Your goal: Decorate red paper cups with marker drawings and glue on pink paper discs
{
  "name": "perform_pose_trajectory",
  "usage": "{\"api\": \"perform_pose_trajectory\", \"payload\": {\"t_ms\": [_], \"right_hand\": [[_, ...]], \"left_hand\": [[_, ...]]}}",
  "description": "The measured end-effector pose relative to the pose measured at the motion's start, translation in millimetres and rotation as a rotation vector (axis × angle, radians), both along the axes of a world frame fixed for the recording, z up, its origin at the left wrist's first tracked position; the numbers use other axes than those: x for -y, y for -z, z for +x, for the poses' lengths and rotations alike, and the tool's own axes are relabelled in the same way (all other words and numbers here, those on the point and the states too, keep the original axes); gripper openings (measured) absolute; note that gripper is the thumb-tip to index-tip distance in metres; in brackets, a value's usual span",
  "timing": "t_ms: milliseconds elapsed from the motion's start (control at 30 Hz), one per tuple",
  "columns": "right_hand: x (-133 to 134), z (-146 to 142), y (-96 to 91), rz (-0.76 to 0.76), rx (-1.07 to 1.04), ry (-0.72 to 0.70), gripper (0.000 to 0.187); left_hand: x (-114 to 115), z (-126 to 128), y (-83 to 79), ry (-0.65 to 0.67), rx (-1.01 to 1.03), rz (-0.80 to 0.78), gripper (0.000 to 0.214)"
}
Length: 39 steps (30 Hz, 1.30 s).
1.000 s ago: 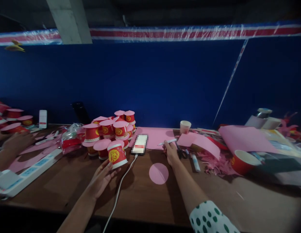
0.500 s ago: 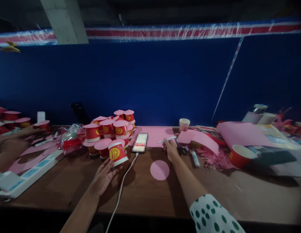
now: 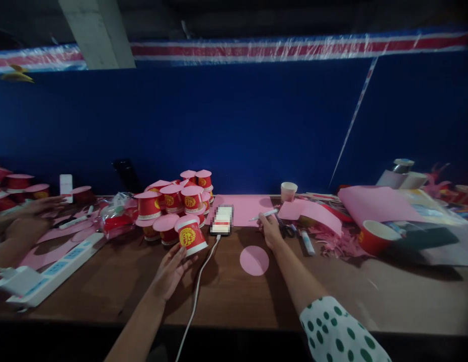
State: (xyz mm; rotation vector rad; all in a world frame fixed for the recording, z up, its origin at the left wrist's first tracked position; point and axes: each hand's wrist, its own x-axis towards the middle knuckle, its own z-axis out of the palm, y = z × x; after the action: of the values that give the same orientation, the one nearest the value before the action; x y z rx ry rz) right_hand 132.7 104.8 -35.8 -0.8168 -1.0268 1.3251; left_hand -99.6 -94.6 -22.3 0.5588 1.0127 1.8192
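My left hand [image 3: 174, 267] is closed around the lower part of a red paper cup [image 3: 189, 235] with a gold pattern. This cup is upside down, slightly tilted, its white rim low. In my right hand [image 3: 269, 230], a white pen [image 3: 264, 214] is pinched between thumb and fingers and points left. Flat on the table, between my hands, lies a pink paper disc [image 3: 254, 260]. Beside the held cup, several upturned red cups [image 3: 148, 206] topped with pink discs are stacked. A pink sheet [image 3: 249, 207] lies beyond the pen.
A phone [image 3: 222, 220] with a white cable [image 3: 196, 291] lies between my hands. To the right are scissors [image 3: 289, 230], a glue tube [image 3: 308, 242], pink scraps [image 3: 339, 242] and a red cup [image 3: 379, 237]. At left are a power strip [image 3: 60, 269] and another person's hands [image 3: 28, 221].
The view has shifted slightly, so things on the table appear further right. My hands keep the cup and pen almost unmoved. At left, the other person's hand has come away from a cup.
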Motion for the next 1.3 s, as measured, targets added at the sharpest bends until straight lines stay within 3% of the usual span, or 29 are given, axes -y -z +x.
{"api": "perform_pose_trajectory", "payload": {"t_ms": [400, 733, 1300], "right_hand": [[0.8, -0.4, 2.4, 0.028, 0.007, 0.003, 0.034], [2.3, -0.1, 5.7, 0.002, 0.079, 0.017, 0.017], [4.1, -0.1, 7.7, -0.005, 0.091, 0.001, 0.017]], "left_hand": [[1.4, 0.7, -0.7, 0.000, -0.003, 0.013, 0.029], [1.0, 1.6, 0.2, 0.020, -0.028, 0.017, 0.029], [2.1, 3.6, -1.7, 0.041, -0.041, -0.002, 0.034]]}}
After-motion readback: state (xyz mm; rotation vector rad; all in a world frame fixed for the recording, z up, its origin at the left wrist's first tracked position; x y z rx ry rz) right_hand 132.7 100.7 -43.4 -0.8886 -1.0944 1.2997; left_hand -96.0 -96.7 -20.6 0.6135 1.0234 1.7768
